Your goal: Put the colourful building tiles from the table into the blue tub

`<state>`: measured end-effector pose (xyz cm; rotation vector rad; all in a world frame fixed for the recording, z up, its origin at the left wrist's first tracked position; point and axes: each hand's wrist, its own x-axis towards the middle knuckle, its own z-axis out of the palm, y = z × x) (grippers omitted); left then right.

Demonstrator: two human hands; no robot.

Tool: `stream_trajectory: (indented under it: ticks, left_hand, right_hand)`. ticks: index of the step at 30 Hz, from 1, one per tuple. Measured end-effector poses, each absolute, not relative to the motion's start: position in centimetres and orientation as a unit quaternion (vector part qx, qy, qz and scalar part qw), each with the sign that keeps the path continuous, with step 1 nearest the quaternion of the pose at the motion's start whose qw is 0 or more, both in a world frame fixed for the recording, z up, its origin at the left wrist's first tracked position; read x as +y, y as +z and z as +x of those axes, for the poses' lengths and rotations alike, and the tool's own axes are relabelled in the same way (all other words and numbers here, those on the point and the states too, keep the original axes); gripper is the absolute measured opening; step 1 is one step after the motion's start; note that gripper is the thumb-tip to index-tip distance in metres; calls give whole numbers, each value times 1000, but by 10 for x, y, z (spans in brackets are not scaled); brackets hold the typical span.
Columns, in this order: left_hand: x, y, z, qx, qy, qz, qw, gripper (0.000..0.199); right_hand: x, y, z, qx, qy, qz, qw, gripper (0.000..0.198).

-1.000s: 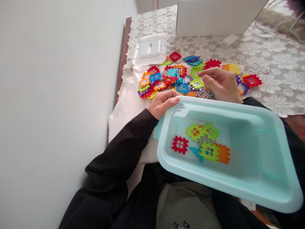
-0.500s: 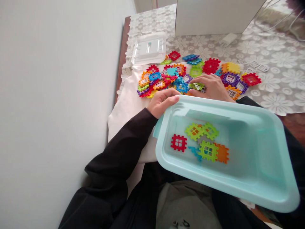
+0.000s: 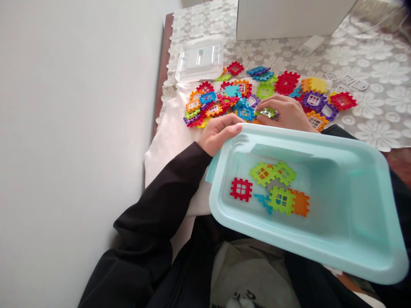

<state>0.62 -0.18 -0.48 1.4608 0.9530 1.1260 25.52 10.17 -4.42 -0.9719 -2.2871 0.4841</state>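
My left hand is closed on the near-left corner of a pale turquoise plastic tub, thumb over its rim. Inside the tub lie a red window block, several lime green blocks, an orange block and a blue piece. Beyond the tub's far rim my right hand curls around a lime green interlocking block at the heap's edge, thumb partly hidden. Loose coloured blocks lie in a pile left of that hand.
A clear plastic lid lies behind the pile. A white box stands at the back of the table, a small white block in front of it. More blocks and thin white window pieces lie at right. A wall borders the left.
The view has shifted slightly. Both hands keep almost the same places, and the right fingers stay around the lime green block. The blocks in the tub have not moved within it.
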Motion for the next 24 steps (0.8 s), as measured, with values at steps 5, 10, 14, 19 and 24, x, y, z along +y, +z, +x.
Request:
stream_trajectory:
  ticks: [5, 10, 14, 19, 24]
  left_hand:
    - [-2, -3, 6, 388, 468, 608, 511, 51]
    - [-2, -5, 7, 391, 469, 615, 499, 53]
    - [-1, -9, 7, 382, 476, 620, 493, 54]
    - [0, -10, 8, 367, 484, 629, 486, 52]
    - [-1, -9, 8, 369, 482, 626, 490, 52]
  right_hand:
    - [101, -45, 256, -863, 184, -351, 314, 26]
    - [104, -48, 258, -890, 185, -298, 292, 28]
    - [109, -49, 260, -902, 191, -246, 300, 34]
    - [108, -45, 261, -908, 209, -204, 300, 33]
    - [99, -40, 256, -886, 230, -211, 344, 28]
